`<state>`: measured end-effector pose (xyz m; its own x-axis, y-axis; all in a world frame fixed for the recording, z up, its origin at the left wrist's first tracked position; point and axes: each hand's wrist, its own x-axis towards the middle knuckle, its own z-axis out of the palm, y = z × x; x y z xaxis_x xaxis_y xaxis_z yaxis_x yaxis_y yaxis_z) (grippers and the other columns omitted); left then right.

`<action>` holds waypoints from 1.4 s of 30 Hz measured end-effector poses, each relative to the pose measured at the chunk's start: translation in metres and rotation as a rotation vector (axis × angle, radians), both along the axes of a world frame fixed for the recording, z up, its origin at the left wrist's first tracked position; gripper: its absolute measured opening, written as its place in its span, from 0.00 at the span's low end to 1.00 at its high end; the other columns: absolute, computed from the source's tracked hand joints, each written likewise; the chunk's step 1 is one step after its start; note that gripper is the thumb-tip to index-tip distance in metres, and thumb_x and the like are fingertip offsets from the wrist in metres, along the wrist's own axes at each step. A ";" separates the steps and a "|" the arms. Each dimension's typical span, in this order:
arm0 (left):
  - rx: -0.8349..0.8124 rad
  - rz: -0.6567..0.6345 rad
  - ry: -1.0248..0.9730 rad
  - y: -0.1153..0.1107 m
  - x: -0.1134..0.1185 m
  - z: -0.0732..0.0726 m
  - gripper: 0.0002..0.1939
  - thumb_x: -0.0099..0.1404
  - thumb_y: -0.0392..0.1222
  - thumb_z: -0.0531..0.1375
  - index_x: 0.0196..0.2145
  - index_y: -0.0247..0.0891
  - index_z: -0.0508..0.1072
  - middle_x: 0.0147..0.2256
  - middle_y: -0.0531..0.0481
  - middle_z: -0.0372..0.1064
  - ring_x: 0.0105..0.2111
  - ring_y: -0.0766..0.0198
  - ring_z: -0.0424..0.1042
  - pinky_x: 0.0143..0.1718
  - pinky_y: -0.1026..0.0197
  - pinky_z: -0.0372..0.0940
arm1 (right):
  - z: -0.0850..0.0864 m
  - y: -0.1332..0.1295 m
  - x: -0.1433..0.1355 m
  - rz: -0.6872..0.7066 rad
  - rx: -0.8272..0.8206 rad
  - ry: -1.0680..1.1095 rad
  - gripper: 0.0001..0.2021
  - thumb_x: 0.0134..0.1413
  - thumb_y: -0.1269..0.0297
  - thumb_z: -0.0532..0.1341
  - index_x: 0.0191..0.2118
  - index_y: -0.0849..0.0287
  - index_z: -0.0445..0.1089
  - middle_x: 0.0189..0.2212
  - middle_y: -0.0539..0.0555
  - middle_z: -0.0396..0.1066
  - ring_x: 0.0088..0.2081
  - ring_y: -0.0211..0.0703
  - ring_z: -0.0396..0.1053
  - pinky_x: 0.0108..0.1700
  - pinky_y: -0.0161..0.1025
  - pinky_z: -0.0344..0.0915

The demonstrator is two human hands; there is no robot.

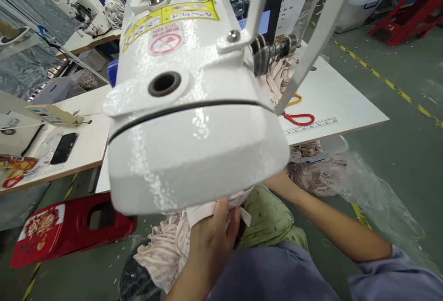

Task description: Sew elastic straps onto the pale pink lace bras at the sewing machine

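A white sewing machine head [200,153] fills the middle of the view and hides the sewing area behind it. Just under its lower edge, my left hand [212,231] is closed on pale pink fabric [200,212], which has a small white tag [245,217]. Of my right hand [277,182], only the wrist side shows; its fingers are hidden behind the machine head. A pile of pale pink lace pieces [169,245] hangs beside my left wrist.
Red-handled scissors [299,119] and a ruler [311,125] lie on the white table [346,102] at right. A red stool [72,231] stands at lower left. Another table holds a black phone [64,148]. Plastic bags and a bin [332,146] sit below the right table edge.
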<state>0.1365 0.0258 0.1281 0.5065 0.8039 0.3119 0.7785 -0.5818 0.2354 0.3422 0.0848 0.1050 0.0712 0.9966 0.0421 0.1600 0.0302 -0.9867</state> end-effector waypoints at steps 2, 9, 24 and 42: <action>0.007 0.000 -0.009 0.000 0.002 0.000 0.25 0.73 0.44 0.52 0.65 0.35 0.57 0.41 0.38 0.79 0.34 0.50 0.80 0.31 0.56 0.76 | -0.004 -0.004 0.000 -0.029 0.042 -0.015 0.14 0.59 0.47 0.57 0.37 0.52 0.69 0.38 0.57 0.69 0.40 0.52 0.67 0.45 0.48 0.66; 0.017 -0.011 -0.027 0.001 0.006 0.000 0.26 0.72 0.42 0.54 0.65 0.36 0.58 0.48 0.36 0.76 0.46 0.48 0.78 0.41 0.52 0.76 | -0.008 -0.017 0.000 -0.004 -0.024 0.014 0.13 0.59 0.50 0.58 0.38 0.55 0.68 0.34 0.53 0.70 0.34 0.45 0.68 0.43 0.44 0.69; 0.191 0.037 0.033 -0.006 0.011 -0.003 0.37 0.72 0.44 0.55 0.69 0.23 0.44 0.43 0.26 0.76 0.40 0.44 0.80 0.33 0.52 0.76 | -0.004 -0.033 -0.010 0.058 -0.060 0.276 0.13 0.56 0.53 0.62 0.39 0.57 0.67 0.35 0.53 0.67 0.36 0.42 0.66 0.40 0.40 0.65; 0.324 -0.180 0.113 -0.072 0.045 -0.037 0.39 0.62 0.41 0.68 0.64 0.28 0.57 0.67 0.19 0.39 0.64 0.27 0.52 0.53 0.37 0.69 | 0.008 -0.092 0.009 0.126 -0.170 0.351 0.15 0.58 0.52 0.64 0.43 0.57 0.76 0.39 0.54 0.76 0.43 0.47 0.71 0.47 0.41 0.66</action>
